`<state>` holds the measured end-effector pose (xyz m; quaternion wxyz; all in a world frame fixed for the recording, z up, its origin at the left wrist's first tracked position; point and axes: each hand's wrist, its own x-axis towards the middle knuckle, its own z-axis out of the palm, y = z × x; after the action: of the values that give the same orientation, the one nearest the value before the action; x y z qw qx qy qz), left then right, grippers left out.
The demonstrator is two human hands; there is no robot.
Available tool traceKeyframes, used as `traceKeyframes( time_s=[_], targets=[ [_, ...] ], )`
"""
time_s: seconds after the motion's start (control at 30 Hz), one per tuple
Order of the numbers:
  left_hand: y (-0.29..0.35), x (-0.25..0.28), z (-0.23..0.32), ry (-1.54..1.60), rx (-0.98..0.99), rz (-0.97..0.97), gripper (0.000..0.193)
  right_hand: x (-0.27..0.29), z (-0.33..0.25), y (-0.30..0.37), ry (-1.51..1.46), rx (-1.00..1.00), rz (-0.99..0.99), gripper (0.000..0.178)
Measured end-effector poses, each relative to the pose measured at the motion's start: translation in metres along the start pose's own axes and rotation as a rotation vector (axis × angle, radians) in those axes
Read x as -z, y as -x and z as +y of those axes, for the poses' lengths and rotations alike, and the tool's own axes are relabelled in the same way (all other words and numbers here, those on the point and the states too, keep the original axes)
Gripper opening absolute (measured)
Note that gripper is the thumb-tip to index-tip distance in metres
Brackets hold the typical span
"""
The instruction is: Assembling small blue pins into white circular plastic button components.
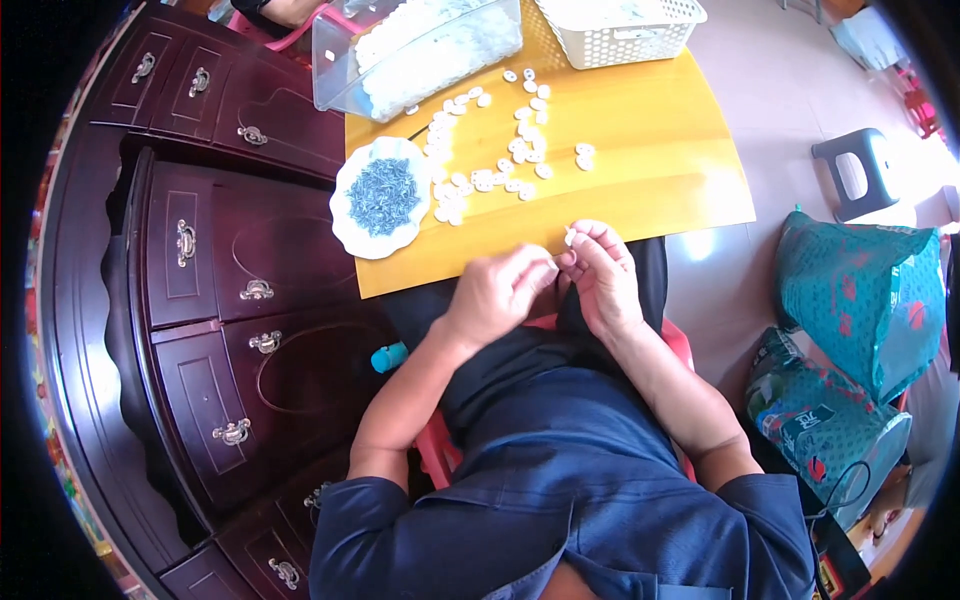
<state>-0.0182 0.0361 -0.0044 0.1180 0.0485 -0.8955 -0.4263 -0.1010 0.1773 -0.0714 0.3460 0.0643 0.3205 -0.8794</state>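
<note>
Setting: Yellow wooden table (650, 170) pushed against a dark red-brown cabinet (220, 270) with metal drawer handles; pale tiled floor to the right.

Left hand (497, 292): curled over the near edge of the table, fingers bent in and fingertips meeting those of the other hand. What it pinches, if anything, is too small to tell.

Right hand (603, 275): also curled, thumb and forefinger closed on a small white piece (569, 236) that shows just above the fingertips.

Where the piece is: in the air at the table's near edge, between the two hands, well apart from the loose ones further up the table.

Loose white pieces (490, 150): small round ones scattered over the middle of the table, between the hands and the bins.

Plate (350, 235): white with a scalloped rim, at the table's left edge, holding a heap of tiny grey-blue metal parts (383, 195).

Clear bin (340, 70): at the far left of the table, filled with more white pieces.

White basket (620, 40): latticed, at the far edge, contents not visible.

Step in hand: by the look of it, something small is being fitted to or worked on the white piece with both sets of fingertips.

Next move, as a judgement: it calls for fine fingertip alignment and a steady pinch, since the piece is tiny and could slip into the lap.

Around: teal patterned bags (860, 290) and a grey stool (855, 170) on the floor to the right.
</note>
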Motion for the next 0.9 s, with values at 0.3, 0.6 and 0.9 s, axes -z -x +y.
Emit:
traceKeyframes(
  time_s=[0.3,0.6,0.9],
  targets=[
    [0.021,-0.037,0.011,0.098,-0.171,-0.033,0.013,-0.007,-0.003,0.005,-0.088,-0.138,-0.083,0.013],
    [0.025,-0.048,0.008,0.190,-0.056,0.075,0.016,-0.005,0.000,0.006,0.003,-0.074,-0.115,0.012],
    [0.023,-0.003,-0.015,0.447,0.192,0.210,0.023,-0.011,-0.003,0.014,0.211,-0.041,-0.078,0.012]
  ],
)
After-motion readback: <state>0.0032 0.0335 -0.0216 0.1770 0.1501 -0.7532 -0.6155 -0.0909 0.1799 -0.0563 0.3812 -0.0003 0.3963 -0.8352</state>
